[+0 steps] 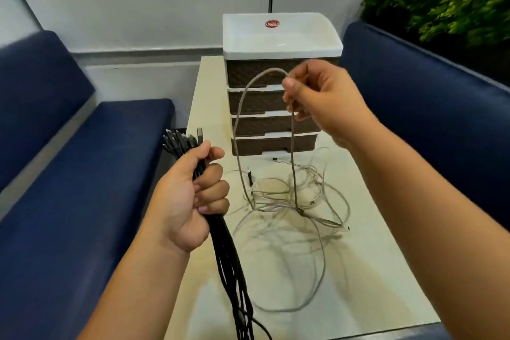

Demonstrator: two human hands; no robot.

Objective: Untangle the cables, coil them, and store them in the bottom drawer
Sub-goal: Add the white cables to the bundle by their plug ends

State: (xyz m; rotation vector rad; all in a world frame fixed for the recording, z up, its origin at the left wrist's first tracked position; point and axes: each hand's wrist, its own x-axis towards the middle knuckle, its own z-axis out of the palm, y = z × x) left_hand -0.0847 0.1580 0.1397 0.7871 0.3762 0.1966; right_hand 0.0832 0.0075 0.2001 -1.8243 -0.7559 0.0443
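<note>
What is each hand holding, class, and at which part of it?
The left hand grips the bundle of black cables just below their plug ends. The right hand pinches a grey cable at the top of its raised loop.

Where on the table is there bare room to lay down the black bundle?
Bare tabletop runs along the left edge, beside the drawer unit, and the near right corner past the pale loops looks free. The middle is crowded with the tangled white cables, which reach up to the bottom drawer.
</note>
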